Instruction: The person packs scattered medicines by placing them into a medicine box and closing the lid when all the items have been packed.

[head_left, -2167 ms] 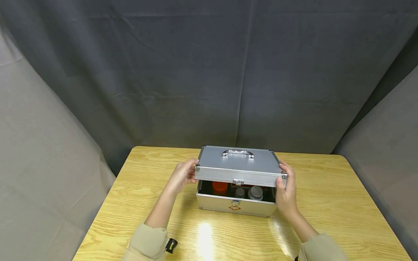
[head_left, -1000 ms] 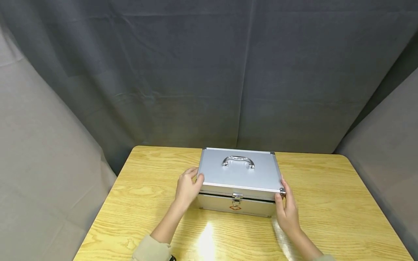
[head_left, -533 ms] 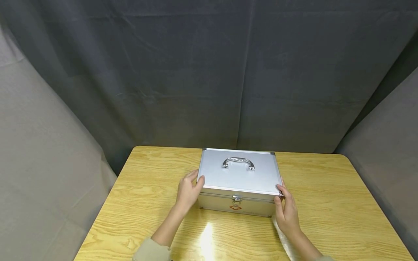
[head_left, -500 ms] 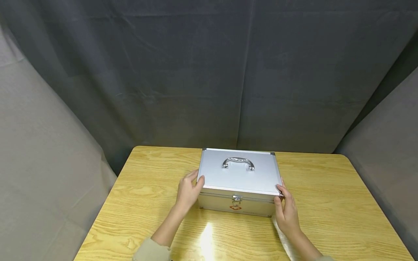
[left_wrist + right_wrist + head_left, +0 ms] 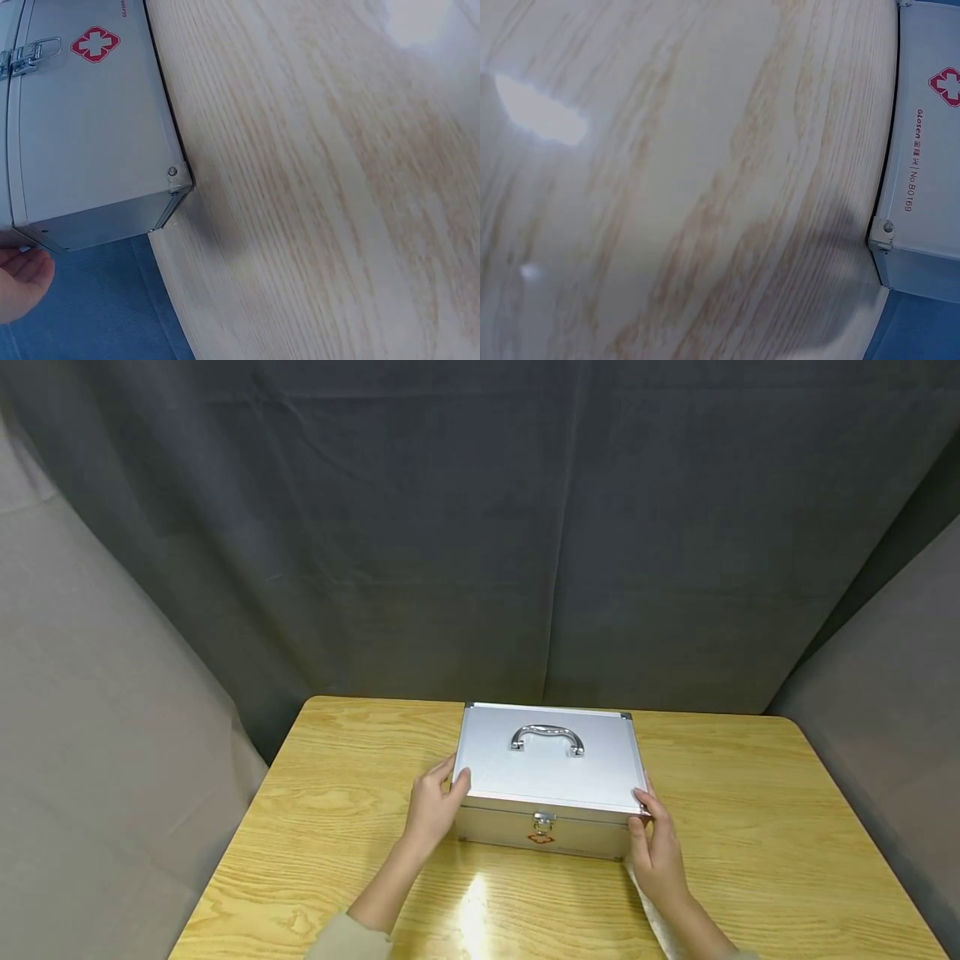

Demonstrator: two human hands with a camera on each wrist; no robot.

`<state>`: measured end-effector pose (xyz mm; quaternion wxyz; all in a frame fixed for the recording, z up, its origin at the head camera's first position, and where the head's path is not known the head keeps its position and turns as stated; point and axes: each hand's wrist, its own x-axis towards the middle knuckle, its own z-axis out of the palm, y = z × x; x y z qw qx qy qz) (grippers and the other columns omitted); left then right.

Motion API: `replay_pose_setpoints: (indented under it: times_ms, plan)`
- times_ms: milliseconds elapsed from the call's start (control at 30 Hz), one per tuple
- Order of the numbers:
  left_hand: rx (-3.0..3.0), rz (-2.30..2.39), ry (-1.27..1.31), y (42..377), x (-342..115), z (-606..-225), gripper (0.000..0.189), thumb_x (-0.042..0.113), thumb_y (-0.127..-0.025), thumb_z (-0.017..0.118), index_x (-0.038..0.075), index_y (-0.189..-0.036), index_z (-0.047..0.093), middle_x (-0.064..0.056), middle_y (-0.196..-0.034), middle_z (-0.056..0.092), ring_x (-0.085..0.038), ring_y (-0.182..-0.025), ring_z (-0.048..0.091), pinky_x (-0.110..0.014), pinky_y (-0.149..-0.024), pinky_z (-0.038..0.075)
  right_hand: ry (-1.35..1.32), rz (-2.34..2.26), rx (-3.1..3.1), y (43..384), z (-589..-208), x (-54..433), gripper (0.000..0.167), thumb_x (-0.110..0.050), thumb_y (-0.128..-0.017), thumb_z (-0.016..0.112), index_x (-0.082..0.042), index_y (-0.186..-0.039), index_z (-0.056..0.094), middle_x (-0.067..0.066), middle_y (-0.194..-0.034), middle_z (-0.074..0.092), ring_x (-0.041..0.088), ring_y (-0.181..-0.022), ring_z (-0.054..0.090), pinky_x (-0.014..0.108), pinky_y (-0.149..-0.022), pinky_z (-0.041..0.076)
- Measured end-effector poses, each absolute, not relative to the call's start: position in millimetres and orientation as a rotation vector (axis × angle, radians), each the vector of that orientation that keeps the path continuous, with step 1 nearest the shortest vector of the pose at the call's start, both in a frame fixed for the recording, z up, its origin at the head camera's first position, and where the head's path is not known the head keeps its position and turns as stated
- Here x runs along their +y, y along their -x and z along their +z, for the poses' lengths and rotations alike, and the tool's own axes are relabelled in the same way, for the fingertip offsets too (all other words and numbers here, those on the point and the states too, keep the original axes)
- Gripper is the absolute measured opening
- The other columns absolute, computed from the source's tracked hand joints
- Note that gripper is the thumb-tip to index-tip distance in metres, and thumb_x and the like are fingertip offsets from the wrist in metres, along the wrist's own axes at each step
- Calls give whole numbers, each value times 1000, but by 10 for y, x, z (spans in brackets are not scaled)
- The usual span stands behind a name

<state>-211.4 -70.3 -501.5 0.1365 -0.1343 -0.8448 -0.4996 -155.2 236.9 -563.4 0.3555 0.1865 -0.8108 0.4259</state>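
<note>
A silver first-aid box (image 5: 495, 827) with a red cross emblem (image 5: 95, 45) stands on the wooden table. Its lid (image 5: 547, 777) lies down level on the body, with the chrome carrying handle (image 5: 546, 730) on top. A metal latch (image 5: 543, 820) sits at the middle of the front seam. My left hand (image 5: 431, 806) holds the lid's left front corner, thumb on the top edge and fingers along the side. At the opposite corner my right hand (image 5: 660, 852) grips the lid's edge, thumb at the front; the right wrist view does not show this hand. The box's contents are hidden.
The table (image 5: 322, 777) extends to both sides of the box and in front of it. Behind it hangs a dark grey curtain (image 5: 420, 543), with lighter grey cloth (image 5: 97, 735) at the left and right.
The lid has come down from a raised front, covering an orange-topped container and grey-capped bottles inside. Both hands moved down with it; over the last half second they shifted only slightly.
</note>
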Motion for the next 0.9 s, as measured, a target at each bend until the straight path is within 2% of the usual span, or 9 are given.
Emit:
replay_pose_setpoints:
  times_ms: [300, 600, 900]
  plan:
    - [-2401, -1481, 378, 2089, -689, -5051, 40, 20, -92, 51, -9, -119, 54, -22, -120, 55, -34, -111, 54, -37, -86, 46, -485, 1122, -2079, 1563, -5689, 2366, 38, -13, -97, 39, 9, -127, 34, 33, -139, 27, 14, -135, 25, 15, -103, 24]
    - [-2361, -1525, 361, 2078, -680, -5139, 42, 22, -93, 50, -5, -125, 51, -19, -121, 56, -28, -97, 61, -27, -77, 52, -498, 1111, -2069, 1590, -5712, 2368, 37, -15, -98, 37, 8, -126, 34, 30, -141, 26, 14, -135, 25, 12, -101, 27]
    - [-2384, -1513, 342, 2084, -679, -5133, 43, 23, -93, 50, -6, -124, 51, -20, -119, 57, -28, -97, 61, -31, -79, 51, -482, 1125, -2090, 1570, -5679, 2354, 35, -12, -98, 37, 6, -128, 32, 29, -142, 26, 11, -134, 25, 9, -98, 28]
